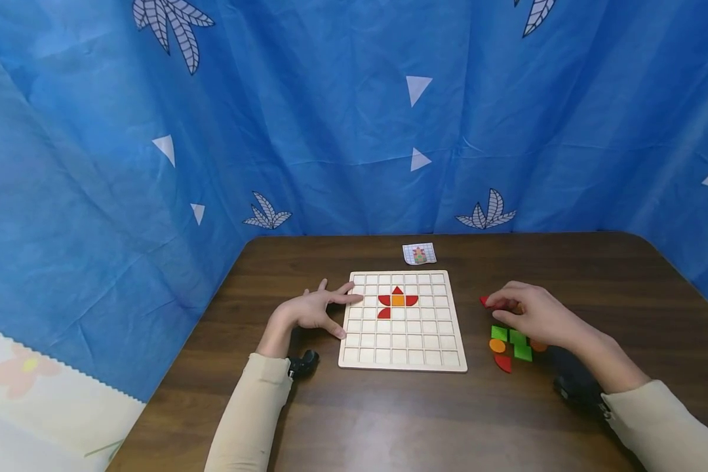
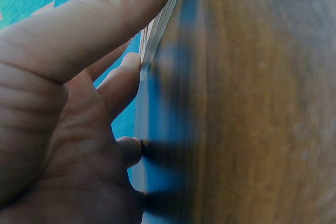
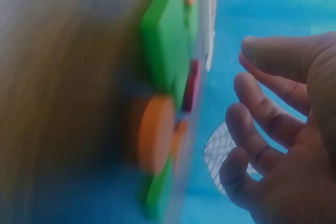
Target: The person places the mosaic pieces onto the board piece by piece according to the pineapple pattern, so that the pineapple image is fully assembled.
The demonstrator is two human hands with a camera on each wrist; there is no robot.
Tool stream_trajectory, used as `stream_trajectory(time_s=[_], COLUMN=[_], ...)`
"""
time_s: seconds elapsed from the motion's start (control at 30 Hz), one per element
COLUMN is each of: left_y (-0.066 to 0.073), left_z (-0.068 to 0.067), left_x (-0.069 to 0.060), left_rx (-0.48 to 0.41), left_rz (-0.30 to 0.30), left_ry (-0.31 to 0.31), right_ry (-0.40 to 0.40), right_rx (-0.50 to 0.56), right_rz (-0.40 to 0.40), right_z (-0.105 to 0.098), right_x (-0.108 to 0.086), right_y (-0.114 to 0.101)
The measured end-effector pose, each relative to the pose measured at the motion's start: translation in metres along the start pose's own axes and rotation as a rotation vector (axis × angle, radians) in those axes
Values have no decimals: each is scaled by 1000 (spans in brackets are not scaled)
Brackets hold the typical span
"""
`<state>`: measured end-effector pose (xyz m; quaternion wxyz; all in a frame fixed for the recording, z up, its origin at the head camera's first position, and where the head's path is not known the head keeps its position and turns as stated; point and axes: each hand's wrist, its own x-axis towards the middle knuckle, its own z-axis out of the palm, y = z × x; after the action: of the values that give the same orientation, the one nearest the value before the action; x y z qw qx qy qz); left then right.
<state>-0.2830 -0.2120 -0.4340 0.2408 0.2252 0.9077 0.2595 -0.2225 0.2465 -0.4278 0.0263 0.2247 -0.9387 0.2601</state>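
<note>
My left hand rests at the left side of a pale wooden grid board, fingers spread. Its thumb touches the board's edge, and fingertips lie on the left squares. On the board, an orange square has a red triangle above and red curved pieces on either side; another red piece sits lower left. My right hand hovers over loose pieces, its fingers loosely bent. A red piece shows just beyond its fingertips. In the right wrist view, nothing shows between thumb and fingers.
Green tiles, an orange disc and a red curved piece lie right of the board. Behind it is a small printed pattern card. A blue curtain hangs along the back of the brown table.
</note>
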Motion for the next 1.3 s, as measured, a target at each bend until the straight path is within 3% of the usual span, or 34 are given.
stream_trajectory(time_s=[0.3, 0.57, 0.77, 1.03, 1.3], left_y=[-2, 0, -1, -2, -1], left_z=[0, 0, -1, -1, -2], left_x=[1, 1, 0, -1, -1], left_rx=[-1, 1, 10, 27, 17], left_rz=[-1, -5, -7, -3, 0], left_ry=[-4, -9, -10, -5, -10], right_ry=[29, 17, -37, -159, -161], right_rx=[-79, -79, -33, -61, -127], right_rz=[101, 32, -14, -38, -20], right_z=[-10, -18, -20, -20, -19], right_x=[-15, -38, -52, -57, -56], right_y=[23, 34, 39, 44, 41])
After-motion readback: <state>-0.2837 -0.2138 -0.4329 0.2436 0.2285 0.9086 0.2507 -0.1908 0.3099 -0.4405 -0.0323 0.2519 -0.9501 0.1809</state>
